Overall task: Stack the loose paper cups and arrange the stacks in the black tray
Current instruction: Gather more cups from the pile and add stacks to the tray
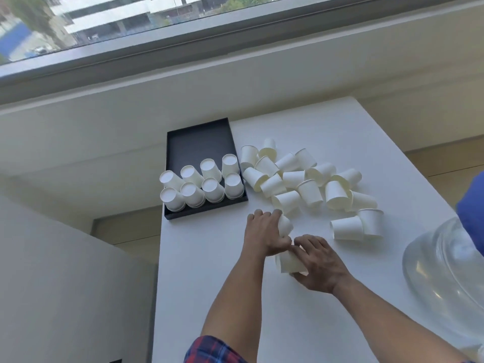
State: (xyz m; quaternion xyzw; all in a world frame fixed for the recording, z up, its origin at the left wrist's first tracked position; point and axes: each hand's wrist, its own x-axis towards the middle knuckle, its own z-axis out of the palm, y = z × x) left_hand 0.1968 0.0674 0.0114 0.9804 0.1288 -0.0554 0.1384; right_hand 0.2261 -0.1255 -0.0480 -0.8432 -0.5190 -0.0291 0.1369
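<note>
At a white bench beneath a wide window, my left hand curls around one plain white paper cup while my right hand grips another cup lying on its side, the two hands touching. No print or logo can be read on any cup. The black tray, at 11 o'clock from my hands, holds eight upturned stacks in its near half. Loose cups lie heaped at 1 o'clock. A clear glass dome sits at 3 o'clock. Buildings show outside.
</note>
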